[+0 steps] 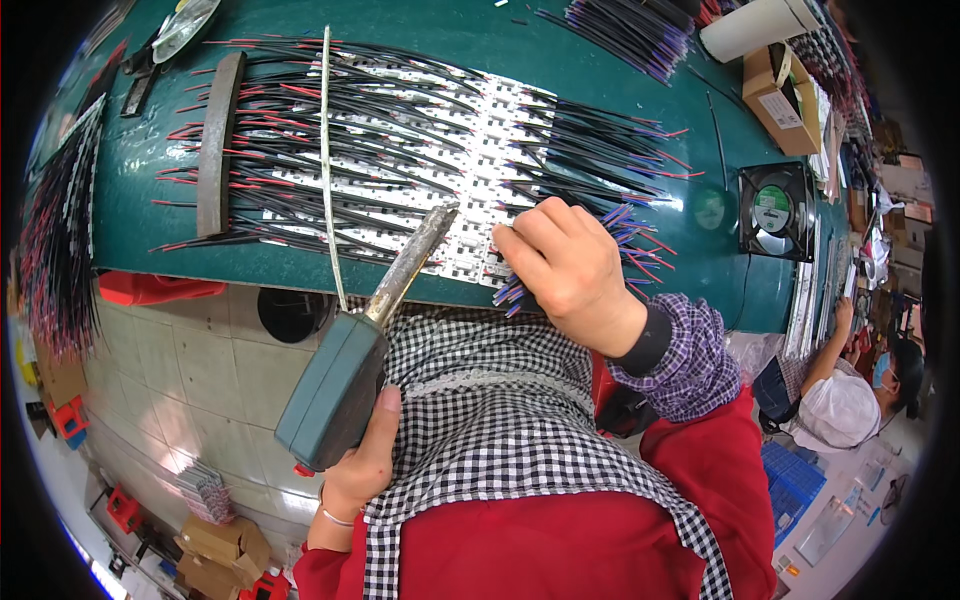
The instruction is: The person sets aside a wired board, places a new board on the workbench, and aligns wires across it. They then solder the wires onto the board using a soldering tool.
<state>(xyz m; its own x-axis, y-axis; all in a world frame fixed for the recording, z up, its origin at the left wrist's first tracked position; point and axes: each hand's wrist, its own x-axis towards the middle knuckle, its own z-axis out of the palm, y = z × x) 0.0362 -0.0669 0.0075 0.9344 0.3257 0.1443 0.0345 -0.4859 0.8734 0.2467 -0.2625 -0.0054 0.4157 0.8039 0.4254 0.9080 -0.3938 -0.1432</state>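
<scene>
My left hand [362, 465] is wrapped round the blue-green boxy handle of a soldering gun [335, 390]. Its thick, stained metal barrel points up and right, with the tip over white circuit boards [470, 235]. Just right of that tip, my right hand [570, 265] is closed in a pinch low over the boards; what the fingertips hold is hidden. Black wires with red ends [380, 130] fan out left across the boards, and more black and blue wires [600, 150] lead off to the right, partly under my right hand.
A grey metal bar [220, 145] lies across the left wire ends. A pale thin strip [325, 150] crosses the wires. On the green table [430, 30] stand a black fan [775, 212] and a cardboard box [783, 100]. At the right, another person [840, 405] sits working.
</scene>
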